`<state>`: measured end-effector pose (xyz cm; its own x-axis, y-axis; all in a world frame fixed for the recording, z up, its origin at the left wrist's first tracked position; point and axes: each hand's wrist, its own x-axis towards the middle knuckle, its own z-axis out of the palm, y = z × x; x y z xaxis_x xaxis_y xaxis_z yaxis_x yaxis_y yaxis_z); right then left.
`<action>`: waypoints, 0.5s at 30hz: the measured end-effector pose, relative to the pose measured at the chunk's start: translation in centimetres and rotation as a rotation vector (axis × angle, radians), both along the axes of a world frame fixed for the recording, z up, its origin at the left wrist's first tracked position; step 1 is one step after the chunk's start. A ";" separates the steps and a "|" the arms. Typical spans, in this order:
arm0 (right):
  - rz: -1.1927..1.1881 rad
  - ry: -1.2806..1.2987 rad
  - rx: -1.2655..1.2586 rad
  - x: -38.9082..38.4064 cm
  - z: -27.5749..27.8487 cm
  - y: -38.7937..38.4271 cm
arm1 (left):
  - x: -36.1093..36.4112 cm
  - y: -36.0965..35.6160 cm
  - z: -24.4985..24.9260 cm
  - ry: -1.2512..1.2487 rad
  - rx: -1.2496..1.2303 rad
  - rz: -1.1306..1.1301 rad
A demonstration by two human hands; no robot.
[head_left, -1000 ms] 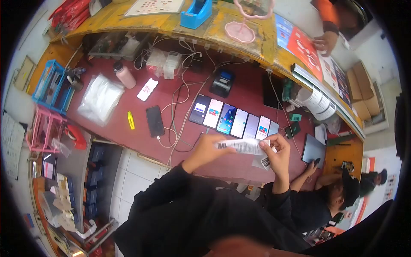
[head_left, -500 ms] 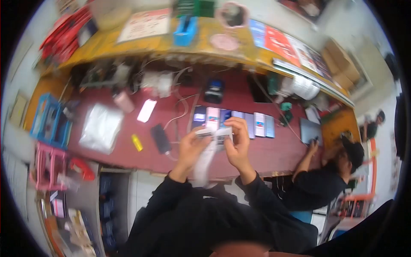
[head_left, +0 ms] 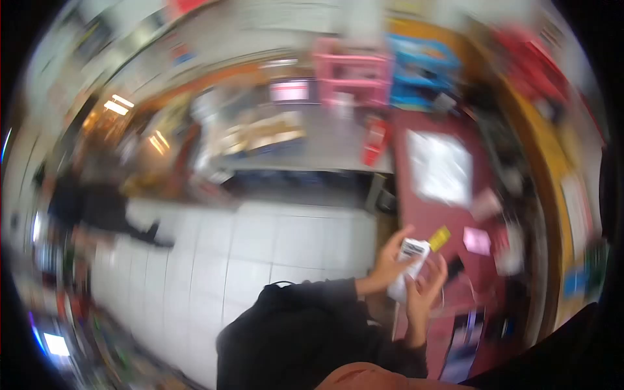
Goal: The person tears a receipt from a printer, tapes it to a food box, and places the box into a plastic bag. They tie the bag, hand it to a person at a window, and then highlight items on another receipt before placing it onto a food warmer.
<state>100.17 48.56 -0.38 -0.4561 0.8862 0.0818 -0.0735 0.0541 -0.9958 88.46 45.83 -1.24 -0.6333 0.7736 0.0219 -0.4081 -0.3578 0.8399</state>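
In my left hand (head_left: 390,261) is a strip of white labels (head_left: 404,270) with black print on its upper end; the fingers and thumb close on it. My right hand (head_left: 426,287) is just beside the strip, fingers curved and apart from the thumb, with nothing visible between them. Whether its thumb touches the strip is hard to tell through the blur. Beyond the hands on the dark red table lie a small yellow piece (head_left: 440,238) and a pink-white phone-shaped item (head_left: 477,240).
A silvery plastic bag (head_left: 441,168) lies on the table. A blue rack (head_left: 422,65) and a pink rack (head_left: 354,83) stand behind it, near a red object (head_left: 375,142). Several phones (head_left: 463,341) lie at lower right. White floor tiles stretch left, where a dark-clothed person (head_left: 94,205) shows blurred.
The view has swung left, bringing the side counter and floor into sight. My hands stay together at the label strip; the right fingers, close to the labels before, are now spread wider.
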 end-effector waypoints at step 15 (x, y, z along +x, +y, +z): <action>-0.319 -1.471 0.828 -5.7 -20.7 23.5 | -11.2 -17.0 -5.6 -0.316 -0.061 0.363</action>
<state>94.48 72.08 -21.05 -0.3891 0.8906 0.2356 0.9211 0.3792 0.0876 77.22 28.78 -6.85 -0.8309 0.4952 -0.2535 -0.5045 -0.4784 0.7188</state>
